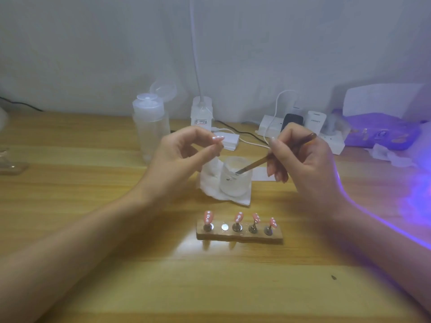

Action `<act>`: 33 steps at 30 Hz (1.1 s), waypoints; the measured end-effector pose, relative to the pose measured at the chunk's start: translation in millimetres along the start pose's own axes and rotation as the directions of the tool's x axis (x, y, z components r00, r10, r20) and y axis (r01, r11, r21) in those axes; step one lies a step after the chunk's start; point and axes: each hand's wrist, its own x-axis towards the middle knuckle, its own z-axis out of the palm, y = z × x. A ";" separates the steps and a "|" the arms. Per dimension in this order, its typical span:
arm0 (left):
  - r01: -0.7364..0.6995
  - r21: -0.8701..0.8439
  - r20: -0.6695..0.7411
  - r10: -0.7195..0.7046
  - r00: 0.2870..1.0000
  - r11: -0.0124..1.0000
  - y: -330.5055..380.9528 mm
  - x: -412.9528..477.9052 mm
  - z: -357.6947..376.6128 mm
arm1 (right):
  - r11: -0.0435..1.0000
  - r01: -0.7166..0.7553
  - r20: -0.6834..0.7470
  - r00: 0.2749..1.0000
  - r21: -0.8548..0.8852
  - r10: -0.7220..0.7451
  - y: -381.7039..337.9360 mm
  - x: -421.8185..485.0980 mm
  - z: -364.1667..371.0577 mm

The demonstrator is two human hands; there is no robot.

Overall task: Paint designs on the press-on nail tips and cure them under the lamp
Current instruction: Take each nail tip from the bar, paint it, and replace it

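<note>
Pinching nail tip in left grip, right grip clasping brush in jar, adapter label blurred

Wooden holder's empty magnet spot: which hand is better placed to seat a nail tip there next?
Left hand, probably: its fingers pinch a pink nail tip, while the right hand grips the brush, its tip in the frosted jar.

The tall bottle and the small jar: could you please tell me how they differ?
The bottle is tall and slim, its flip lid open; the jar is short and wide. The bottle stands on the desk; the jar on a white tissue, brush tip inside. Both are translucent.
</note>
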 end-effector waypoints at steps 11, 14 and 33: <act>-0.004 0.009 -0.038 0.004 0.999 1.000 -25.2 -2.6 -2.3 | 0.991 -0.086 -0.039 0.995 0.105 0.090 2.2 9.9 -4.9; 0.007 0.044 -0.065 -0.004 0.998 0.999 -27.7 -3.5 -6.0 | 0.989 -0.081 -0.121 0.988 0.122 0.095 4.5 10.5 -12.9; -0.113 0.273 -0.019 0.123 0.992 0.955 -26.9 -6.2 -3.6 | 0.851 -0.231 -0.240 0.895 0.471 0.376 19.7 3.3 -11.2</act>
